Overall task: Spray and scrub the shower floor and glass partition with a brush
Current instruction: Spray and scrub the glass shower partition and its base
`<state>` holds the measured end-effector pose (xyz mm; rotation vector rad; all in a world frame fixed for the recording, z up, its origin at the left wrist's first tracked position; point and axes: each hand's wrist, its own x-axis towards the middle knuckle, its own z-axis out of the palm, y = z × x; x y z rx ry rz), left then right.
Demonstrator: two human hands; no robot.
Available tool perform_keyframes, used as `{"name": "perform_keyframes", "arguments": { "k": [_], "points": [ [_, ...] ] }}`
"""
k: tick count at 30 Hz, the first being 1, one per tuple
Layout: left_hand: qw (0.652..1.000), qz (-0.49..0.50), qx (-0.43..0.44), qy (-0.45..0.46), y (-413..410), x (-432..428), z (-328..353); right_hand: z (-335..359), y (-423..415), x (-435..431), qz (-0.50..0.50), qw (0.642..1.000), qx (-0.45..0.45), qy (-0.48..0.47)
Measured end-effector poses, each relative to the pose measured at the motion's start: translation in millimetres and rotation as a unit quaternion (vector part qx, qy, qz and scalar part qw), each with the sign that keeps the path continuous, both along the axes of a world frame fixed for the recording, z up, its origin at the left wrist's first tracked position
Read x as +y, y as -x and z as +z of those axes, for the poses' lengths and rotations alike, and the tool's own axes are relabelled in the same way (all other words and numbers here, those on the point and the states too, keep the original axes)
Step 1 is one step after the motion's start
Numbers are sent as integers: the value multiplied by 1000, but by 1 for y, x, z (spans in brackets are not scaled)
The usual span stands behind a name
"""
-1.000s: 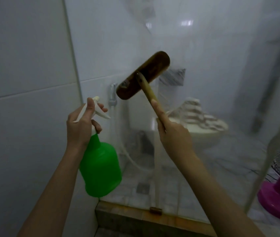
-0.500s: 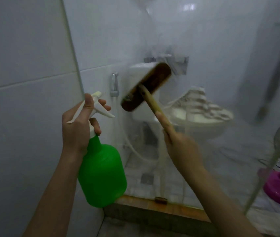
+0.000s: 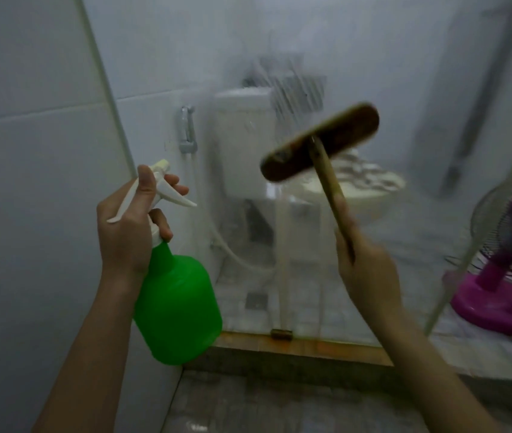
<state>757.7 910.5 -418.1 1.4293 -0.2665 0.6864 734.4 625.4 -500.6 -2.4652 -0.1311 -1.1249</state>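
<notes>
Head view, left hand (image 3: 130, 226) gripping opaque green spray bottle (image 3: 176, 307), right hand (image 3: 367, 270) holding brush (image 3: 320, 142)

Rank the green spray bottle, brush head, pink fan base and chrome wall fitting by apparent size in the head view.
1. green spray bottle
2. brush head and pink fan base, about alike, not ranked
3. chrome wall fitting

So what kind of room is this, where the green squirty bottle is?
A bathroom, most likely in a home. A white toilet shows through the cloudy glass shower partition, the walls are large white tiles, and a chrome sprayer holder hangs beside the toilet.
</notes>
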Motion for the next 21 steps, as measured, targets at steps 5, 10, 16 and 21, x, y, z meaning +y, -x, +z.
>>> {"name": "perform_keyframes", "arguments": {
  "k": [5,10,16,21],
  "points": [
    [1000,-10,13,6,1,-7,-11,-34,18,-6,-18,999,51,8],
    [1000,-17,24,7,1,-17,-17,32,-25,13,-12,999,-18,26],
    [998,-45,35,-2,7,-23,-31,-99,55,-30,-48,991,118,-31],
    [998,-47,44,-19,12,-27,-36,-40,-7,15,-17,999,26,15]
  ]
}}
